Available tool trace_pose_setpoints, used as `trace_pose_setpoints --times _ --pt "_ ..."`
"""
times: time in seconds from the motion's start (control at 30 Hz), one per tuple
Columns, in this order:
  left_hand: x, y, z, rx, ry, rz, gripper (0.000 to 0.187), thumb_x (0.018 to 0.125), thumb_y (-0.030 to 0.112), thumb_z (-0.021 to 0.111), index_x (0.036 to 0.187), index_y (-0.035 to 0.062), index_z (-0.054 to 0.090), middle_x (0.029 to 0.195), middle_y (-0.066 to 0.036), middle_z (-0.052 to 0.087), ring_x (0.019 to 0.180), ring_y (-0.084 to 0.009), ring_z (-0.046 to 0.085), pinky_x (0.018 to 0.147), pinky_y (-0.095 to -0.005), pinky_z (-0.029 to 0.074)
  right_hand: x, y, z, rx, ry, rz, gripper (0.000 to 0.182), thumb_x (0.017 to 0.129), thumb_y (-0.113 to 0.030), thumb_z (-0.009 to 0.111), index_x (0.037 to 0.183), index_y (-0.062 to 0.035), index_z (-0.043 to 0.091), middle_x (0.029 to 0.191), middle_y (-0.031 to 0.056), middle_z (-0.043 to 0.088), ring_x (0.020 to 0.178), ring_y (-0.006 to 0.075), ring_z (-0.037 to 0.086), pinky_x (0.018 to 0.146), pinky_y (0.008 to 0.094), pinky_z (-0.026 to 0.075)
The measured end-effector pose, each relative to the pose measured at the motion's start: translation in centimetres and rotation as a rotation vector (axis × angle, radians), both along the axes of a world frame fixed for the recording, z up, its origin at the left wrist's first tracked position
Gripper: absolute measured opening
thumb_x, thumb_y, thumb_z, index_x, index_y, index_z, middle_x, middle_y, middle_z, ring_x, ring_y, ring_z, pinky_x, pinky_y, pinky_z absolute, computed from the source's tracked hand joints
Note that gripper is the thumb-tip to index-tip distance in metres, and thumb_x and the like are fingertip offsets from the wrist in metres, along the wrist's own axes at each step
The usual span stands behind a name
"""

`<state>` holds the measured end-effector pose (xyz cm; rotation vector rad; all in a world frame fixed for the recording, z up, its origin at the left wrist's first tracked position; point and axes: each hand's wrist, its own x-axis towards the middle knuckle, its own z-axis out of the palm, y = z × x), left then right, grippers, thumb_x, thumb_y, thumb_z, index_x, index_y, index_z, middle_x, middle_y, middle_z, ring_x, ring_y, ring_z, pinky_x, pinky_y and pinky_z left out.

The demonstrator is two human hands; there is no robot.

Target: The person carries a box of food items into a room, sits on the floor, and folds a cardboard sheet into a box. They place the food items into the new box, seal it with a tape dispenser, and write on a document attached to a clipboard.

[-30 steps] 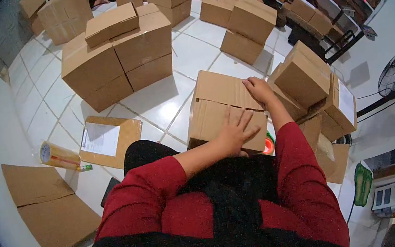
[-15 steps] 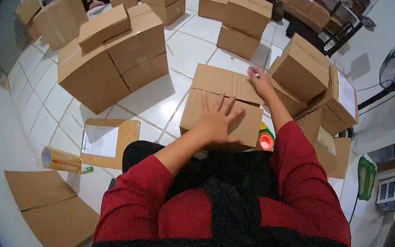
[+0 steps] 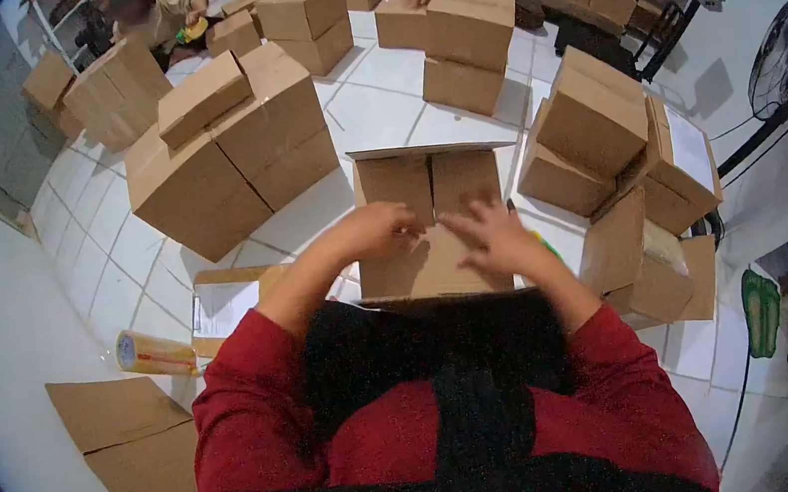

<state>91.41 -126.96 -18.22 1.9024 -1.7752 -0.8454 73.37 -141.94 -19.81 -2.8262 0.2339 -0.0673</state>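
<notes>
box: cardboard box (image 3: 430,216) on the tiled floor (image 3: 375,108) right in front of the person's knees, top side up, two inner flaps folded down and meeting at a centre seam, far flap standing open
left hand: left hand (image 3: 380,230) on the left inner flap near the seam, fingers curled, palm down, touching cardboard, gripping nothing
right hand: right hand (image 3: 493,235) on the near flap, right of the seam, fingers spread wide and flat, slightly blurred, holding nothing
left of box: clipboard with paper sheet (image 3: 222,308) on floor, tape roll (image 3: 155,354) just beyond it, flat cardboard sheet (image 3: 135,448) nearer the wall
right of box: stack of tilted cartons (image 3: 601,141), touching or nearly touching the box's right side, can't tell which
beyond: stacked sealed cartons (image 3: 229,148) well apart, more cartons (image 3: 457,46) further back
others: two people at the far end among boxes, detail too small
</notes>
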Motion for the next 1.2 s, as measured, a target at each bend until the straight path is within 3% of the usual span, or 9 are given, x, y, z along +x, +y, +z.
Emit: trace_pose_setpoints --times 0.07,0.27,0.53,0.67,0.73,0.8,0.9,1.0,1.2 --pt "-0.4 -0.3 -1.5 -0.173 -0.552 -0.100 0.034 0.070 0.026 0.058 0.097 0.0059 0.053 0.099 -0.012 0.051 0.094 -0.0300 0.047 0.082 -0.0458 0.035 -0.1 1.4 -1.1 -0.113 -0.078 0.108 0.047 0.070 -0.043 0.055 0.113 -0.0241 0.048 0.126 0.0140 0.031 0.118 0.0385 0.022 0.087 0.0633 0.018" --pt "-2.3 1.4 -5.0 -0.445 -0.505 0.018 0.037 0.071 0.019 0.054 0.104 0.0050 0.046 0.101 -0.013 0.047 0.100 -0.0283 0.042 0.094 -0.0465 0.024 0.4 2.9 1.2 -0.306 -0.080 0.320 0.038 0.074 -0.047 0.048 0.104 -0.0240 0.054 0.130 0.0068 0.028 0.122 0.0367 0.016 0.088 0.0662 0.011" --pt "-4.8 0.8 -5.3 -0.541 -0.556 -0.288 0.023 0.079 0.033 0.042 0.085 0.0148 0.055 0.105 -0.004 0.048 0.114 -0.0241 0.035 0.091 -0.0651 0.002 -3.2 1.0 5.9 0.355 -0.222 -0.085 0.037 0.069 -0.013 0.054 0.105 -0.0053 0.049 0.121 0.0176 0.035 0.117 0.0345 0.028 0.096 0.0368 0.025" --pt "-4.6 0.6 -3.0 -0.778 -0.508 -0.139 0.020 0.075 0.031 0.051 0.070 0.0114 0.051 0.094 -0.006 0.050 0.108 -0.0231 0.039 0.093 -0.0611 0.011 -5.6 -0.2 4.1 0.376 -0.728 -0.384 0.050 0.063 -0.003 0.049 0.112 -0.0007 0.043 0.125 0.0168 0.032 0.116 0.0274 0.032 0.093 0.0340 0.028" --pt "-3.8 1.4 -0.9 -0.849 -0.475 -0.065 0.017 0.068 0.025 0.059 0.068 0.0096 0.051 0.095 -0.010 0.048 0.108 -0.0264 0.038 0.094 -0.0566 0.017 -7.1 -1.9 3.4 0.923 -0.448 -0.561 0.053 0.062 -0.001 0.050 0.115 0.0022 0.041 0.118 0.0139 0.041 0.104 0.0215 0.043 0.085 0.0303 0.036" --pt "-3.0 3.4 1.2 -0.949 -0.219 0.328 0.023 0.065 0.020 0.062 0.082 0.0096 0.051 0.103 -0.015 0.044 0.109 -0.0329 0.036 0.096 -0.0514 0.019 -7.7 -2.8 4.0 0.900 -0.230 -0.631 0.044 0.064 -0.001 0.051 0.108 0.0012 0.047 0.100 0.0128 0.054 0.086 0.0180 0.052 0.074 0.0267 0.041" --pt "-1.7 6.1 0.9 -0.582 0.072 0.752 0.069 0.065 0.023 0.062 0.121 0.0052 0.025 0.120 -0.023 0.030 0.109 -0.0349 0.034 0.092 -0.0386 0.031 -8.1 -3.0 2.5 0.983 -0.352 -0.559 0.039 0.068 -0.002 0.049 0.107 0.0012 0.048 0.091 0.0093 0.057 0.079 0.0153 0.053 0.068 0.0251 0.043" --pt "-0.6 8.1 -0.1 -0.085 0.701 0.685 0.063 0.065 0.026 0.056 0.119 0.0041 0.035 0.105 -0.020 0.050 0.096 -0.0280 0.049 0.076 -0.0346 0.042 -7.7 -2.5 2.1 0.910 -0.444 -0.479 0.037 0.075 -0.010 0.048 0.110 0.0014 0.046 0.101 0.0096 0.053 0.085 0.0173 0.051 0.074 0.0257 0.040" --pt "-2.1 11.8 2.9 -0.363 0.277 0.686 0.060 0.068 0.000 0.040 0.125 0.0108 0.030 0.113 -0.022 0.045 0.100 -0.0324 0.047 0.083 -0.0354 0.038 -7.0 -2.9 4.6 0.597 -0.676 -0.413 0.042 0.080 -0.020 0.052 0.116 -0.0007 0.042 0.112 0.0159 0.046 0.100 0.0231 0.045 0.081 0.0324 0.040"
